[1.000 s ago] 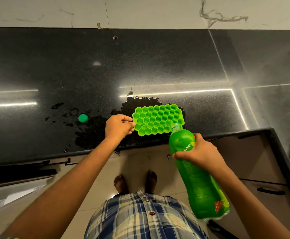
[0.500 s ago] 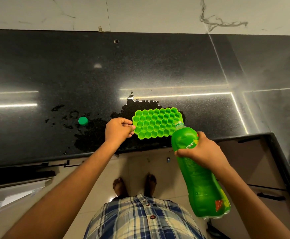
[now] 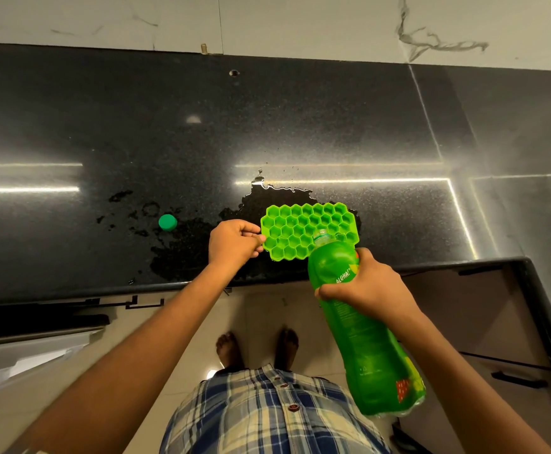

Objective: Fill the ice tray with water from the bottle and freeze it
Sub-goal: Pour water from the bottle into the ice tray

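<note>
A view from above looks down at a person standing at a glossy black speckled stone countertop [image 3: 300,126]. A bright green flexible ice tray with honeycomb-shaped cells [image 3: 303,229] lies flat on the counter close to its front edge, sitting in a dark puddle of spilled water [image 3: 267,198] that spreads behind it and to its left.

The left hand [image 3: 234,242] pinches the tray's left edge between thumb and fingertips, a narrow grip that holds the tray in place. The right hand [image 3: 370,288] is wrapped firmly around the upper body of a large green plastic bottle with a printed label [image 3: 362,335]. The bottle is tilted, its base low toward the person and its open mouth resting over the tray's near right corner. Whether water is running out cannot be told.

A small round green bottle cap [image 3: 167,222] sits on the counter well to the left of the tray, among scattered wet patches. Below the counter edge are pale cabinet fronts, a light tiled floor, two bare feet and a blue and cream checked shirt [image 3: 267,414].
</note>
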`<action>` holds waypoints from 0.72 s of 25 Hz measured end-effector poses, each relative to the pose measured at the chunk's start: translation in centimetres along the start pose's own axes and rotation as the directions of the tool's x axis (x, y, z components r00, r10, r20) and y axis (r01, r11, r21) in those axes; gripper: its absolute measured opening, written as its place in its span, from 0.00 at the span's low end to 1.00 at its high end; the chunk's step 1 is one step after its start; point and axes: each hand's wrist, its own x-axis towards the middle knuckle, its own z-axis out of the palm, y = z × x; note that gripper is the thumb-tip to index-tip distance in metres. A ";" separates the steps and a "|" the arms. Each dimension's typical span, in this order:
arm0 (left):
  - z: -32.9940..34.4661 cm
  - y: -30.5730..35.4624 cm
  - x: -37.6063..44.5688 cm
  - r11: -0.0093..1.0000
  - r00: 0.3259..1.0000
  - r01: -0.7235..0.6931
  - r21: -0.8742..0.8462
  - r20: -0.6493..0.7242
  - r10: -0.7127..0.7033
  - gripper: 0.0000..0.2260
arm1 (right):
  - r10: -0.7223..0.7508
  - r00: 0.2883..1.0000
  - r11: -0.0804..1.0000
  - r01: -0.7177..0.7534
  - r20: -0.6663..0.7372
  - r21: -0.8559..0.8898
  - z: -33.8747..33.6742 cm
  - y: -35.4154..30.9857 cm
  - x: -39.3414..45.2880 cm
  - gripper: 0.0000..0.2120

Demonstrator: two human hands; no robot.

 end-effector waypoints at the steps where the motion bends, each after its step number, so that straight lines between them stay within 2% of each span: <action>1: 0.0 0.0 0.0 1.000 1.000 0.002 -0.001 -0.002 -0.002 0.05 | -0.009 1.000 1.000 0.009 0.002 -0.005 0.1 -0.3 0.0 0.47; 6: 0.1 0.2 -0.1 1.000 1.000 0.003 0.005 -0.012 -0.003 0.05 | -0.051 0.999 0.998 0.052 0.016 -0.045 0.9 -1.6 -0.2 0.51; 18: 0.1 0.4 -0.5 1.000 1.000 0.024 -0.017 -0.009 -0.024 0.06 | -0.131 0.991 0.987 0.131 0.008 -0.098 1.9 -4.5 0.1 0.50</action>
